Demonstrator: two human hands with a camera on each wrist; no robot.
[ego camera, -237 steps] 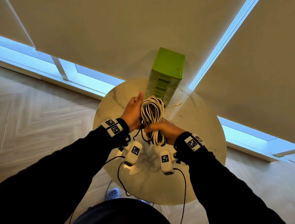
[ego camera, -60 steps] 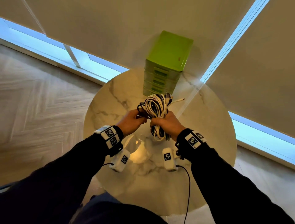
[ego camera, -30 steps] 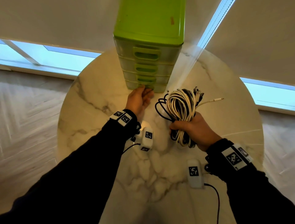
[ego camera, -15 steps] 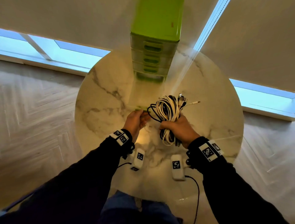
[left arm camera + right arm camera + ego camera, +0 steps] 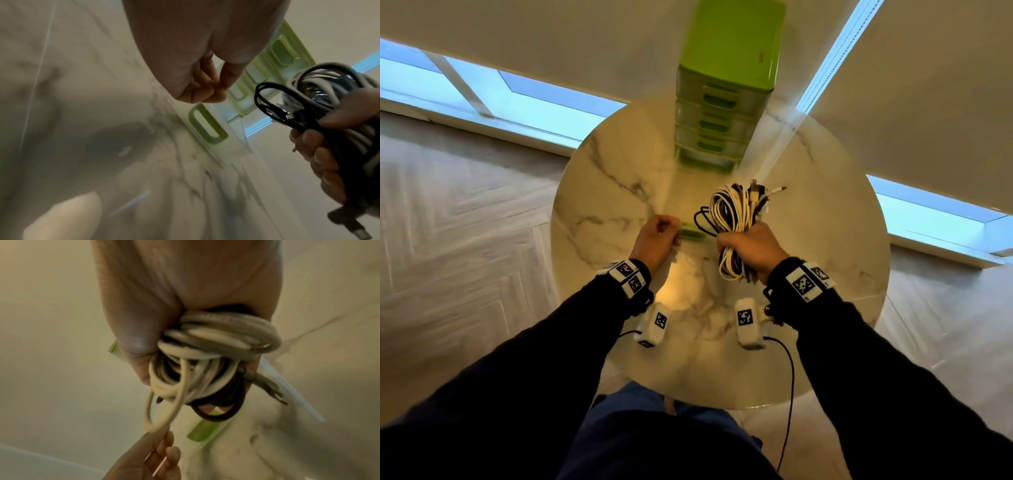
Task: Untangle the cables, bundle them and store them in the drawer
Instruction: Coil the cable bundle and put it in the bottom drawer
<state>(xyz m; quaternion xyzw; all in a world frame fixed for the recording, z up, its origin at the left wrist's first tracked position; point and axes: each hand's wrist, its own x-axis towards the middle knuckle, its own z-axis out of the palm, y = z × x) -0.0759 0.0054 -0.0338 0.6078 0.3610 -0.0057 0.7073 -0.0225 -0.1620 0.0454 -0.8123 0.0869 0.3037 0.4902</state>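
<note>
My right hand (image 5: 750, 246) grips a coiled bundle of white and black cables (image 5: 732, 212) above the round marble table (image 5: 619, 192); the wrist view shows the cables (image 5: 205, 353) wrapped in its fist. A green drawer unit (image 5: 726, 68) stands at the table's far side. Its bottom translucent drawer is pulled out towards me, and its green handle (image 5: 693, 235) lies just right of my left hand (image 5: 657, 236). In the left wrist view that hand (image 5: 205, 91) hovers above the handle (image 5: 207, 123) with fingers loosely curled, holding nothing. The drawer's inside is too blurred to make out.
Three upper drawers of the unit (image 5: 281, 50) stay pushed in. Wood floor surrounds the table, with low windows (image 5: 544, 99) behind it. Thin black leads (image 5: 789, 377) hang from my wrist cameras over the table's near edge.
My left hand reached the bottom drawer's handle, pulled the drawer out towards me, and now sits off the handle. My right hand has kept its hold on the bundle.
</note>
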